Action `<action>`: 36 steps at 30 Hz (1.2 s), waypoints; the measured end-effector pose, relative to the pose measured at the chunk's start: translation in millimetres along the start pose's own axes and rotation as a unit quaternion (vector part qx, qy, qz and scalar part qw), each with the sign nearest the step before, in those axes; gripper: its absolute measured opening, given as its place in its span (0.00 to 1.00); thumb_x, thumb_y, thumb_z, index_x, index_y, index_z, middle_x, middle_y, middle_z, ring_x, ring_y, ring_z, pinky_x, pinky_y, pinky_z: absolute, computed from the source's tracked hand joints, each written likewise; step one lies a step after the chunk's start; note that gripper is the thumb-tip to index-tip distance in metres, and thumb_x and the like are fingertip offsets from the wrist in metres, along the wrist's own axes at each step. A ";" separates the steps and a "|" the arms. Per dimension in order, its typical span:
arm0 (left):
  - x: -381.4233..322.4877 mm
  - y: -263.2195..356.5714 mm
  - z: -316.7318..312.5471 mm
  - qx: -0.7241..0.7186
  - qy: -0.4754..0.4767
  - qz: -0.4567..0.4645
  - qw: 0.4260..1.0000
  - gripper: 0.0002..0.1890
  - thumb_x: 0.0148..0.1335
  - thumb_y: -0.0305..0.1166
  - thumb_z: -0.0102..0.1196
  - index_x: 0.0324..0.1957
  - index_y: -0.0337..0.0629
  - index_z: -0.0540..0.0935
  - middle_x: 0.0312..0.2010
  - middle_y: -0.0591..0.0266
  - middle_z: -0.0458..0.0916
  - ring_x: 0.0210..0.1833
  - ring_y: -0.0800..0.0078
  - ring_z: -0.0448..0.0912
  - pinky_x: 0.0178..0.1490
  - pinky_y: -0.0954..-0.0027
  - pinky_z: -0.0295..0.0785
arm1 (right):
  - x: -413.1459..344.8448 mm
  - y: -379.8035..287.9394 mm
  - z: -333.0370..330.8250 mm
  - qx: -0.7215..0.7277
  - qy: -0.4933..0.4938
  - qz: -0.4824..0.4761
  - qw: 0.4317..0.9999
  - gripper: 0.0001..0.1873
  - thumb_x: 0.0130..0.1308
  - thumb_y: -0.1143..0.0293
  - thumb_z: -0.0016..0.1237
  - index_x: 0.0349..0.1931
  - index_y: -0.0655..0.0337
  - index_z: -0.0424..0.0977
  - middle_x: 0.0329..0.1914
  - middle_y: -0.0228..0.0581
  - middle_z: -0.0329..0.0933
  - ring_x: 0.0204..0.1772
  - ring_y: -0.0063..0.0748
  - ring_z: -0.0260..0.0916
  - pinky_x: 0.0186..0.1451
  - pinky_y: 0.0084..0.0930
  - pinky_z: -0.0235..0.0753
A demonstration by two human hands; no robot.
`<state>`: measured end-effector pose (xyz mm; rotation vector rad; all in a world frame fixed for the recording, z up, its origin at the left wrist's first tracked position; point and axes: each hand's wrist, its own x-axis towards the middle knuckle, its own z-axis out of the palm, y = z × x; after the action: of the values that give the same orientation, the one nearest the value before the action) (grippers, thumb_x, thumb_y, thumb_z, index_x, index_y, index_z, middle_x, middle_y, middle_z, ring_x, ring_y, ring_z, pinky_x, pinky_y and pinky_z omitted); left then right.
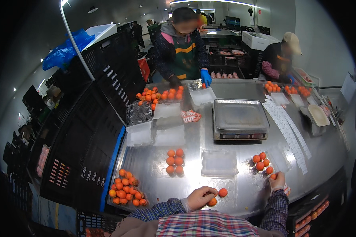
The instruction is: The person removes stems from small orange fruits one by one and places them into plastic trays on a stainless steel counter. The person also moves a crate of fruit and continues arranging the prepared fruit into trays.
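My left hand has its fingers on an orange-red round fruit, perhaps a persimmon, over a transparent plastic tray close to my body. A second fruit sits just below those fingers, and a third lies to their right. Farther right, my right hand pinches another fruit at the corner of a transparent tray with several fruits. A wrinkled transparent plastic lid or tray lies between the two trays. Each hand appears to wear a thin transparent glove.
Left of me lie a filled tray and a fruit pile. A scale stands mid-table, beside label strips. Two people work across the metal table. Black crates line the left.
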<state>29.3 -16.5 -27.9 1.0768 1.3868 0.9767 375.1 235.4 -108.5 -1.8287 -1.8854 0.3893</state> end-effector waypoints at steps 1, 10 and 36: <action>-0.1 0.5 0.0 -0.010 -0.005 -0.005 1.000 0.16 0.65 0.36 0.51 0.50 0.38 0.78 0.44 0.58 0.78 0.46 0.71 0.77 0.52 0.71 0.72 | -1.2 -3.1 -0.3 0.020 -0.001 0.001 1.000 0.18 0.43 0.73 0.64 0.34 0.63 0.70 0.35 0.48 0.71 0.40 0.50 0.72 0.47 0.36 0.73; -1.9 1.6 -2.8 0.009 -0.009 -0.023 1.000 0.15 0.66 0.36 0.51 0.50 0.39 0.78 0.44 0.59 0.79 0.46 0.74 0.77 0.52 0.72 0.71 | -35.6 -66.7 -24.2 -0.032 0.091 -0.084 0.992 0.29 0.44 0.70 0.65 0.49 0.64 0.71 0.47 0.50 0.72 0.55 0.51 0.69 0.58 0.37 0.69; 3.3 -15.6 -3.1 0.053 -0.045 -0.015 0.997 0.14 0.65 0.36 0.51 0.48 0.39 0.79 0.37 0.59 0.79 0.40 0.72 0.78 0.47 0.73 0.73 | -127.0 -176.9 30.3 0.031 -0.232 -0.399 0.886 0.24 0.46 0.69 0.61 0.48 0.57 0.74 0.46 0.39 0.77 0.54 0.46 0.69 0.57 0.39 0.69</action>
<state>24.8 -17.3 -43.4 1.1605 1.3903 0.8311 207.2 101.9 -60.4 -0.8034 -2.6990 0.6001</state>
